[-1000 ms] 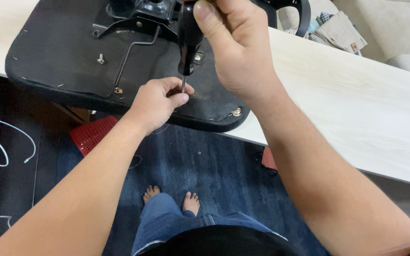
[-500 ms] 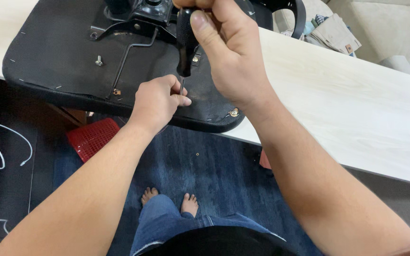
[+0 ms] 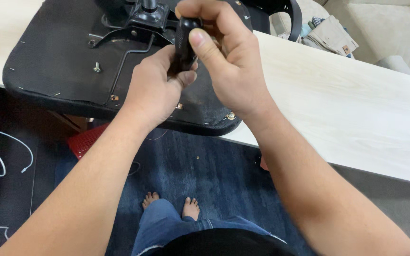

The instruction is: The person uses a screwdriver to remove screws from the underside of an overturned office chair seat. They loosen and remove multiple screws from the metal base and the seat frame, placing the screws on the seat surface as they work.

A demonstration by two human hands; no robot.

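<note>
A black chair seat (image 3: 58, 57) lies upside down on the pale wooden table (image 3: 357, 109), its metal mechanism (image 3: 143, 19) facing up. My right hand (image 3: 226, 61) grips the black handle of a screwdriver (image 3: 184, 40) above the seat. My left hand (image 3: 155, 90) is raised against the lower part of the tool, fingers curled around it, hiding the shaft and tip. A screw (image 3: 97, 68) stands in the seat at left. Brass-coloured fittings sit near the front edge, one (image 3: 231, 115) by my right wrist, another (image 3: 114, 97) by my left.
Below lie a dark blue rug (image 3: 205, 166), a red plastic basket (image 3: 88, 140), white cable (image 3: 5, 156) at the left, and my bare feet (image 3: 172, 206). A small screw (image 3: 197, 157) rests on the rug. Folded cloths (image 3: 328, 35) and a pale sofa (image 3: 395, 28) lie beyond the table.
My left hand rose from the seat's front edge up to the screwdriver and closed around its lower part. My right hand tilted the handle and lifted the tip off the seat.
</note>
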